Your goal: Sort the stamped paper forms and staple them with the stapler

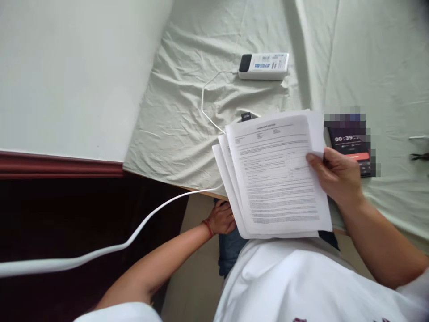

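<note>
A small stack of printed paper sheets (278, 179) is held up over the table's near edge and my lap. My right hand (340, 174) grips its right side, thumb on the front page and the other fingers behind. The sheets are slightly fanned out at the left, and the top page carries dense text under a heading. Below the table edge, my left hand (223, 218) is by my leg at the left side of the sheets. Its fingers are bent and partly covered by the paper, so whether it holds anything is hidden. A red thread circles that wrist.
A white power bank (264, 67) lies on the wrinkled pale green cloth (181, 103), with a white cable (161, 205) running behind the sheets and off left. Right of the papers lies a phone (351, 147) showing a timer. A small black object (246, 116) peeks out above the pages.
</note>
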`<state>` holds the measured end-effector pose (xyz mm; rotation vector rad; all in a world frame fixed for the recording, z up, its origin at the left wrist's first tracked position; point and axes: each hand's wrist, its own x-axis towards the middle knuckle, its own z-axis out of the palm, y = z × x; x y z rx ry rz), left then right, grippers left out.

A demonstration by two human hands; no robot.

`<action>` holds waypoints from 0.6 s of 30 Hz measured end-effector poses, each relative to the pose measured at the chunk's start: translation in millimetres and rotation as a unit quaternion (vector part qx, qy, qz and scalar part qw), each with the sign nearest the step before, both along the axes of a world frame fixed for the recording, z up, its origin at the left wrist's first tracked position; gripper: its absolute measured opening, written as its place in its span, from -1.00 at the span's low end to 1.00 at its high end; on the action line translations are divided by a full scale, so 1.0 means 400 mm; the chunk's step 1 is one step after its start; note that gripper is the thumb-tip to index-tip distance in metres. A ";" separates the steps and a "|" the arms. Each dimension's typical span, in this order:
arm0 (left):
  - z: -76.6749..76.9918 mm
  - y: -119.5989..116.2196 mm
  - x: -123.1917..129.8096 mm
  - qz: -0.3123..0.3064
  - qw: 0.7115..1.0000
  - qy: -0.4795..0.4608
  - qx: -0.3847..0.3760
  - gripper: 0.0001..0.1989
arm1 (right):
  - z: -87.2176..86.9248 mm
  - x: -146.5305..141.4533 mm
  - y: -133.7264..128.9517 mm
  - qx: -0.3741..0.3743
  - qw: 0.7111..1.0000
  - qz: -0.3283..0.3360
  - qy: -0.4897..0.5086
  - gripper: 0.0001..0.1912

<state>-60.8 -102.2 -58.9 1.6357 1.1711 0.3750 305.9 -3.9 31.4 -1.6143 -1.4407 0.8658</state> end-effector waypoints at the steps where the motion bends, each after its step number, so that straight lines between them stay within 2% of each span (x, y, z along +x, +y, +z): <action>1: -0.005 0.000 0.005 0.009 1.000 0.004 -0.006 -0.86 | 0.003 -0.004 -0.001 0.012 0.999 0.001 -0.038 -0.62; 4: -0.014 -0.011 0.013 0.011 0.999 0.025 -0.018 -0.90 | 0.009 -0.012 -0.002 0.058 0.993 0.003 -0.105 -0.67; 8: -0.018 -0.026 0.003 -0.005 0.998 0.052 -0.025 -0.87 | 0.009 -0.011 -0.001 0.106 0.987 -0.024 -0.115 -0.86; 14: -0.034 -0.030 -0.014 -0.051 0.994 0.099 -0.013 -0.93 | 0.015 -0.004 -0.003 0.112 0.986 -0.056 -0.108 -0.87; 18: -0.052 -0.039 -0.028 -0.086 0.987 0.132 0.017 -0.88 | 0.023 -0.002 -0.001 0.113 0.982 -0.054 -0.139 -0.86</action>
